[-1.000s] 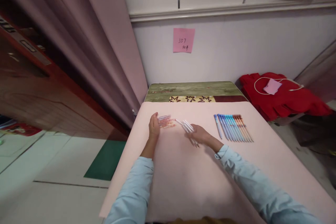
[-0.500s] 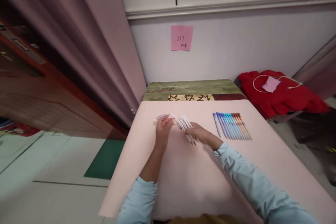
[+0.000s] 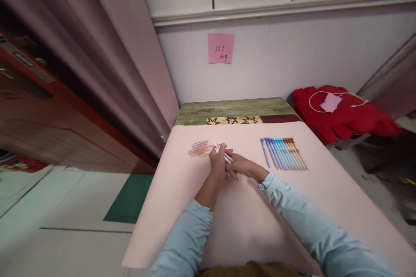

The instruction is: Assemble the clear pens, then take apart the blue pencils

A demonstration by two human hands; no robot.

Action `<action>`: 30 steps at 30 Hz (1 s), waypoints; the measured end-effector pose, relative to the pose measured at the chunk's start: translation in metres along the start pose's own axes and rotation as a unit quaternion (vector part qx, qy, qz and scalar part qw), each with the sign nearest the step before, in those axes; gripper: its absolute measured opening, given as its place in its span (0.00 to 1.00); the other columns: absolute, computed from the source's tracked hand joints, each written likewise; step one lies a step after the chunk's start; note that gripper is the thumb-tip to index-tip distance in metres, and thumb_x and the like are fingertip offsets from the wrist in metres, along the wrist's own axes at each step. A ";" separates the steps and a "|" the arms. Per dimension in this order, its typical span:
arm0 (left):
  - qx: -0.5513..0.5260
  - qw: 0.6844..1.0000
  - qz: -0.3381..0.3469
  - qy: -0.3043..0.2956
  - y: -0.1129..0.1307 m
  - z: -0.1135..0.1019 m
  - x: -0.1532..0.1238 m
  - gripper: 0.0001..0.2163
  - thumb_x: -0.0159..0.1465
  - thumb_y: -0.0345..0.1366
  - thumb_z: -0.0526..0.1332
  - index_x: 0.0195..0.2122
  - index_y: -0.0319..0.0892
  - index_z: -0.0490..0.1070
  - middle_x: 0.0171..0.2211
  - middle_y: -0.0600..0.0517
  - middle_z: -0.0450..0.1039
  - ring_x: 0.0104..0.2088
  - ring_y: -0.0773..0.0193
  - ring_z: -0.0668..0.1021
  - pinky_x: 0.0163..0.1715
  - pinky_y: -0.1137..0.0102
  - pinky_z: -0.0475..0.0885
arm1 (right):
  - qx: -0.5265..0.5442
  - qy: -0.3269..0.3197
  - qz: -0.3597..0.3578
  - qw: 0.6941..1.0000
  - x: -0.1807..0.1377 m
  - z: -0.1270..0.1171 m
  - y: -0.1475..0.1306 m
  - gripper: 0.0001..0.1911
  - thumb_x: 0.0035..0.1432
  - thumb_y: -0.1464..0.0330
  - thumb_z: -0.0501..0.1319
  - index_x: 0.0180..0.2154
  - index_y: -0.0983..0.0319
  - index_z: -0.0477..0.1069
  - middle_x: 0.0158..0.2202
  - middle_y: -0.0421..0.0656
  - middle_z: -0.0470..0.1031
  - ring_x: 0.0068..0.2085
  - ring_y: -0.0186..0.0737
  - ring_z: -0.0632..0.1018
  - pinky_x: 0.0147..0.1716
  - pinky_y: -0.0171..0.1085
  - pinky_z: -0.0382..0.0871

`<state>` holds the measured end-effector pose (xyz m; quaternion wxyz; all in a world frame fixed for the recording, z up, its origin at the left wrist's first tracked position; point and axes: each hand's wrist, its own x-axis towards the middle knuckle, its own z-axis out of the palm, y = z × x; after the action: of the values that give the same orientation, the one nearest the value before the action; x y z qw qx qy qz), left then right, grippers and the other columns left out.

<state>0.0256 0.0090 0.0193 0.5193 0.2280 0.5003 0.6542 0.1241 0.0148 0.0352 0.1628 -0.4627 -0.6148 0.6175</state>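
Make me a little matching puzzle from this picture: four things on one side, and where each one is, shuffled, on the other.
Things:
1. White sticks
2. Row of blue and brown pens
3. Note with writing
4. Red cloth

Places:
A. On the wall
B. Underneath a white cable
C. Between the left hand and right hand
D. On the pale sheet, right of both hands

Pairs: 1-C, 2-D, 3-A, 4-B

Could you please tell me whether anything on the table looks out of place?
Slightly: the blue pen at the left end of the pen row sits apart from its close-set neighbours, leaving a gap that widens toward the near end.
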 end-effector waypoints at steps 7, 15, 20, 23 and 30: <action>-0.065 0.998 -0.016 0.013 0.009 0.007 0.020 0.15 0.54 0.45 0.67 0.33 0.41 0.68 0.15 0.64 0.58 0.16 0.73 0.68 0.23 0.73 0.70 | 0.057 -0.060 0.029 0.996 -0.006 -0.007 0.002 0.18 0.38 0.74 0.55 0.36 0.61 0.64 0.17 0.31 0.66 0.17 0.31 0.68 0.17 0.29 0.56; -0.152 0.986 0.004 0.066 0.047 -0.011 0.055 0.20 0.56 0.51 0.68 0.31 0.42 0.63 0.14 0.66 0.49 0.13 0.78 0.54 0.15 0.78 0.53 | 0.124 -0.094 0.021 0.988 -0.009 -0.020 0.018 0.16 0.41 0.70 0.59 0.37 0.61 0.68 0.24 0.36 0.72 0.24 0.35 0.74 0.22 0.30 0.65; -0.126 0.987 0.059 0.077 0.051 -0.034 0.047 0.20 0.57 0.53 0.67 0.31 0.42 0.64 0.14 0.66 0.48 0.13 0.77 0.54 0.14 0.78 0.54 | -0.075 0.002 -0.009 0.997 0.010 -0.030 0.016 0.13 0.52 0.67 0.57 0.40 0.62 0.69 0.30 0.42 0.76 0.29 0.38 0.78 0.24 0.30 0.67; -0.081 0.990 0.069 0.087 0.037 -0.037 0.033 0.20 0.57 0.53 0.66 0.30 0.42 0.64 0.14 0.66 0.50 0.12 0.77 0.56 0.13 0.78 0.57 | -0.221 0.088 -0.011 0.971 0.038 -0.033 0.003 0.12 0.55 0.67 0.56 0.41 0.64 0.69 0.36 0.46 0.78 0.35 0.40 0.79 0.29 0.31 0.68; 0.004 0.990 0.091 0.106 0.007 -0.036 0.014 0.17 0.57 0.51 0.66 0.32 0.42 0.65 0.14 0.64 0.57 0.11 0.76 0.60 0.12 0.78 0.59 | -0.406 0.159 -0.043 0.899 0.096 -0.019 -0.028 0.22 0.57 0.70 0.59 0.54 0.66 0.64 0.49 0.57 0.75 0.50 0.52 0.76 0.47 0.42 0.67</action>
<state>-0.0123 0.0072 0.0079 0.4009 0.2043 0.5319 0.7174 0.0788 0.1052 0.0283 0.0832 -0.5536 -0.7976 0.2248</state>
